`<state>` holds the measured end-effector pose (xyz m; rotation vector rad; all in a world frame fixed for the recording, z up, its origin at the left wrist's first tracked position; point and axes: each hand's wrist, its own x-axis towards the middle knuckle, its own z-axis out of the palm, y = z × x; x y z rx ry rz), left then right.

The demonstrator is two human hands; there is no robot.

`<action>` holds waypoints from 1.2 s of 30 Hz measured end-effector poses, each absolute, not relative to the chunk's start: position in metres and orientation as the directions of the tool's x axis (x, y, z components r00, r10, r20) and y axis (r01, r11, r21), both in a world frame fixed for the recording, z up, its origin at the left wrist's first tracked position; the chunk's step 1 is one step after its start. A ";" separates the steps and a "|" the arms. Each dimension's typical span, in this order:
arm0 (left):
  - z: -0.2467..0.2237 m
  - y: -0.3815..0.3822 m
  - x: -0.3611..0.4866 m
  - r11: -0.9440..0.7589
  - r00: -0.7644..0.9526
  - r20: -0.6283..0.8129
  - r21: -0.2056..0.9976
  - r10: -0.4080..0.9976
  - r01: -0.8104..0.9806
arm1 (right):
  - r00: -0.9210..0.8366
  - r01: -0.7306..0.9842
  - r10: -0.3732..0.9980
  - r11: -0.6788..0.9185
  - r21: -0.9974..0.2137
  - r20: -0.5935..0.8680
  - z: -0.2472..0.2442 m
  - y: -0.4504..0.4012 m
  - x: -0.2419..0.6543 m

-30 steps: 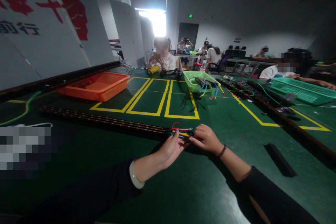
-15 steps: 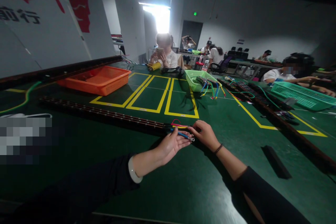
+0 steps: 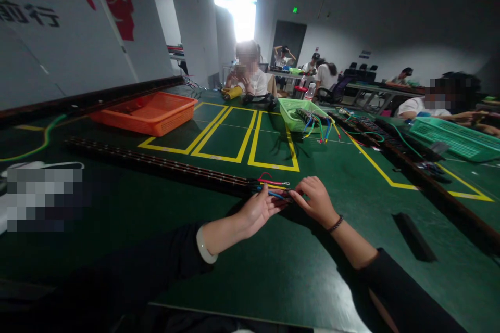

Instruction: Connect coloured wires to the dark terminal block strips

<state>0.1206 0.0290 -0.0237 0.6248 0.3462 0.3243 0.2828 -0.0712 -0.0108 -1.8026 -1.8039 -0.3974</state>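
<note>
A long dark strip lies across the green table, with coloured wires coming out of its right end. My left hand is palm up under these wires, its thumb pressed on the blue wire. Just above, the yellow wire and the red wire point right, the red one ending in a metal lug. My right hand is at the wire ends, thumb and fingertips closed near the blue wire's tip; what they pinch is too small to make out.
An orange basket stands at the back left, a light green basket with wires behind my hands. At the right are a teal basket, another long strip and a black block. People sit beyond the table.
The view has shifted slightly. My right hand has moved off the red and yellow wires to the blue wire's tip, and the red wire's lug now shows.
</note>
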 end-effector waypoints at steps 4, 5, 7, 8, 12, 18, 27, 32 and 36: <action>-0.023 0.028 0.122 0.761 0.880 -0.237 0.621 0.412 -0.189 | -0.075 0.992 0.865 0.116 -0.052 0.497 -0.011 -0.075 0.282; -0.023 0.028 0.122 0.763 0.877 -0.245 0.619 0.414 -0.187 | -0.074 0.993 0.868 0.111 -0.048 0.491 -0.012 -0.075 0.282; -0.022 0.028 0.122 0.766 0.872 -0.253 0.614 0.420 -0.190 | -0.059 0.994 0.870 0.095 -0.048 0.490 -0.015 -0.073 0.282; -0.021 0.027 0.122 0.765 0.870 -0.252 0.614 0.424 -0.195 | -0.052 0.995 0.870 0.087 -0.048 0.491 -0.016 -0.072 0.283; -0.019 0.026 0.122 0.758 0.864 -0.262 0.625 0.431 -0.188 | -0.047 0.996 0.875 0.079 -0.045 0.481 -0.016 -0.071 0.284; -0.013 0.027 0.118 0.766 0.845 -0.387 0.641 0.369 -0.041 | 0.011 0.998 0.867 0.022 -0.061 0.498 -0.016 -0.070 0.280; -0.014 0.038 0.103 0.654 0.924 -0.381 0.701 0.009 0.283 | 0.116 0.946 0.854 0.059 -0.317 0.506 -0.021 -0.061 0.275; -0.013 0.038 0.107 0.664 0.911 -0.411 0.678 -0.012 0.315 | 0.178 0.908 0.895 0.012 -0.420 0.410 -0.023 -0.050 0.265; -0.017 0.039 0.112 0.725 0.913 -0.398 0.655 0.091 0.214 | 0.179 0.923 0.874 0.009 -0.384 0.451 -0.021 -0.048 0.260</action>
